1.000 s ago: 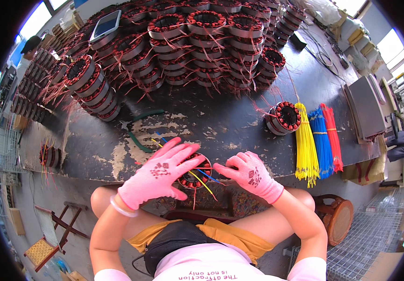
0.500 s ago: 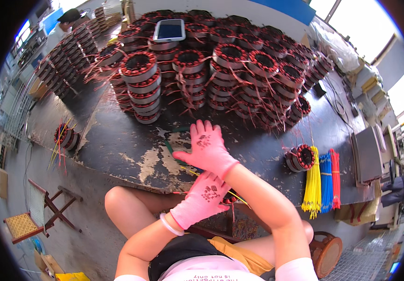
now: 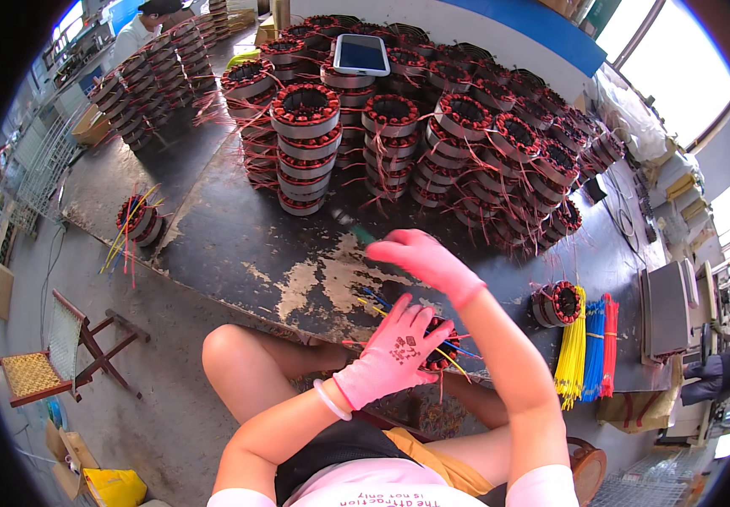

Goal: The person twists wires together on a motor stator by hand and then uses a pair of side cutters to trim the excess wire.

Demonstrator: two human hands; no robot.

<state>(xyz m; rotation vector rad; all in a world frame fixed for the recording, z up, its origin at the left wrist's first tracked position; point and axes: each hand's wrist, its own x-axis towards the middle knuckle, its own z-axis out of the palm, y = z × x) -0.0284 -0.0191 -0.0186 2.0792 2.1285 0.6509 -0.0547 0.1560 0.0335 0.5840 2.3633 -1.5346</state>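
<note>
My left hand, in a pink glove, grips a wire-wound motor stator at the table's near edge, above my lap. The hand covers much of the stator. Blue and yellow wires stick out on both sides of it. Farther up, my right hand, also pink-gloved, has its fingers closed on the green handle of a small tool, which looks like pliers. The metal tip points away to the left, over the black tabletop; the rest of the handle is hidden in my hand.
Tall stacks of stators line the back, a white-framed phone on one. One wired stator sits left, another right beside yellow, blue and red wire bundles. A folding stool stands left; a person is behind.
My right hand has left the left hand and taken hold of the green-handled pliers that lay on the table. The stator under my left hand now shows more. The view has shifted somewhat.
</note>
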